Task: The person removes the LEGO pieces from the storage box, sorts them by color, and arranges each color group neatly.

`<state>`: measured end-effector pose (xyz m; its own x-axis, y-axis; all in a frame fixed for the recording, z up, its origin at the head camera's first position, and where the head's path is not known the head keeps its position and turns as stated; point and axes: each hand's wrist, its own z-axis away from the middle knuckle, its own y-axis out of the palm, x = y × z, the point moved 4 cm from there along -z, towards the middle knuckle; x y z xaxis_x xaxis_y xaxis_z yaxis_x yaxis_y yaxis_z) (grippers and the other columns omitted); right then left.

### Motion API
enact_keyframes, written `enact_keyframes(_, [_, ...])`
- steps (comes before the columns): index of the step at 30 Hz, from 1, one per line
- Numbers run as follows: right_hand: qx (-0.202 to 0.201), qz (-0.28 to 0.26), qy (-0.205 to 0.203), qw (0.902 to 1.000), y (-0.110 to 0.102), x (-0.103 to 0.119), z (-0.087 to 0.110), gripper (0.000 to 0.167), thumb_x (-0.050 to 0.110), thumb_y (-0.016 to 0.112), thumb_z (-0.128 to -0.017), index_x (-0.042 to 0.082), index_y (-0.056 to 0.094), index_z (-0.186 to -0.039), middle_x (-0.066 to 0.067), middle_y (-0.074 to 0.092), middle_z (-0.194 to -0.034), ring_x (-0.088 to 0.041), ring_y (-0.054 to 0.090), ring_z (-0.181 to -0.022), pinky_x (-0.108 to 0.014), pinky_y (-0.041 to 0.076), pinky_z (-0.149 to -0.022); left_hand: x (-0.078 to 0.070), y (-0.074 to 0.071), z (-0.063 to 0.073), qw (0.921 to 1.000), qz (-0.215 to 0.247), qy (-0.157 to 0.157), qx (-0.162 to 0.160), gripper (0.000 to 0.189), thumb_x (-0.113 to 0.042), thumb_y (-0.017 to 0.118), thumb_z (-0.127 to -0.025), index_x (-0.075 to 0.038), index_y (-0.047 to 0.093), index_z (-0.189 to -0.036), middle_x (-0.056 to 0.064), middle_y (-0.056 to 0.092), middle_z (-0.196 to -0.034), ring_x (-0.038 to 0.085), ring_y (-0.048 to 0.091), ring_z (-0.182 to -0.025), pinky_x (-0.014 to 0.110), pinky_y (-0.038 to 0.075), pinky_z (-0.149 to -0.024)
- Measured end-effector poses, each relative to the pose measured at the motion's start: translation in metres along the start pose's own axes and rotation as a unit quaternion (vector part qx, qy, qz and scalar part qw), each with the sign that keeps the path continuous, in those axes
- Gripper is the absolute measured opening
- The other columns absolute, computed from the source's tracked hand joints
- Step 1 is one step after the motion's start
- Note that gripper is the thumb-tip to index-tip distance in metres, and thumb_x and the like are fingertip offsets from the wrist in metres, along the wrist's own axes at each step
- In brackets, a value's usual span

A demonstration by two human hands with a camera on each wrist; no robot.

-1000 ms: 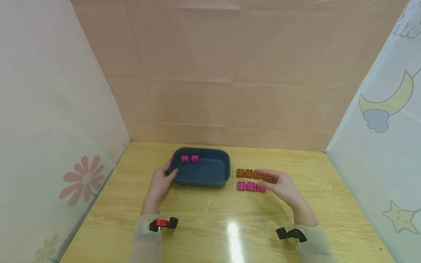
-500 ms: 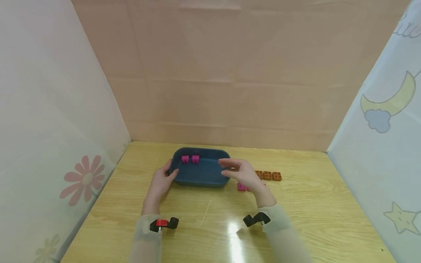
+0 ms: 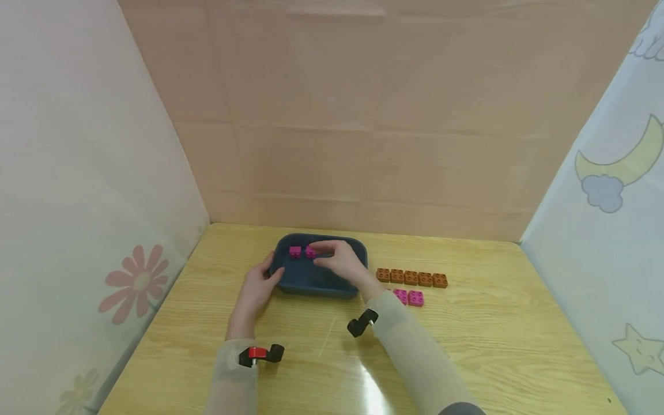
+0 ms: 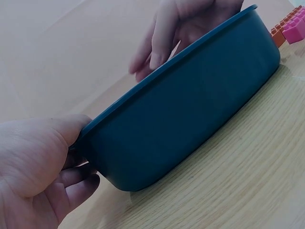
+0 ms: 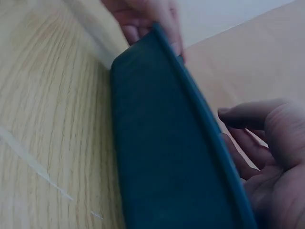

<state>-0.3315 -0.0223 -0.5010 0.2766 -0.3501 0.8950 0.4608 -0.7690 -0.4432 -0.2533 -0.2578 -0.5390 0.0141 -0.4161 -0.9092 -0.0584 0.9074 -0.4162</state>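
The left hand (image 3: 257, 286) holds the left end of a dark blue tray (image 3: 317, 291), thumb over the rim and fingers against the outer wall, as the left wrist view shows. Inside the tray, two pink building bricks lie near the far wall, a left brick (image 3: 295, 252) and a right brick (image 3: 310, 252). The right hand (image 3: 339, 260) is over the tray, its thumb and fingers spread apart with the fingertips right at the right brick. In the right wrist view, the near wall hides the bricks and part of this hand's fingers.
Right of the tray, a row of several orange bricks (image 3: 411, 278) lies on the wooden table (image 3: 498, 323). In front of it is a row of pink bricks (image 3: 416, 298), partly covered by the right forearm. A fabric backdrop (image 3: 363, 115) rises behind the table.
The right hand has moved left, from beside the brick rows, across the tray's right rim, to the right pink brick inside. The left hand keeps its hold on the tray.
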Motion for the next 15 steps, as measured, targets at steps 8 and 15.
enact_keyframes(8, [-0.056,0.069,0.02,0.9958,0.006,-0.011,-0.02,0.039,0.01,0.079,-0.098,0.013,0.075,-0.136,-0.006,0.075,-0.133,-0.027,0.068,-0.127,-0.048,0.056,-0.106,-0.001,-0.001,0.001,1.0,0.001,-0.004,0.003,0.071,-0.028,0.065,-0.11,-0.004,0.032,-0.168,0.014,0.03,-0.173,0.035,0.028,-0.159,0.051,0.03,-0.127])
enact_keyframes(15, [-0.055,0.101,0.021,0.9932,0.011,-0.022,-0.026,0.041,0.008,0.079,-0.097,0.012,0.074,-0.138,-0.01,0.073,-0.136,-0.03,0.066,-0.129,-0.05,0.054,-0.108,0.0,0.0,0.001,0.9999,0.005,-0.006,0.006,0.071,-0.029,0.064,-0.11,-0.005,0.031,-0.168,0.014,0.03,-0.173,0.035,0.028,-0.159,0.05,0.03,-0.128])
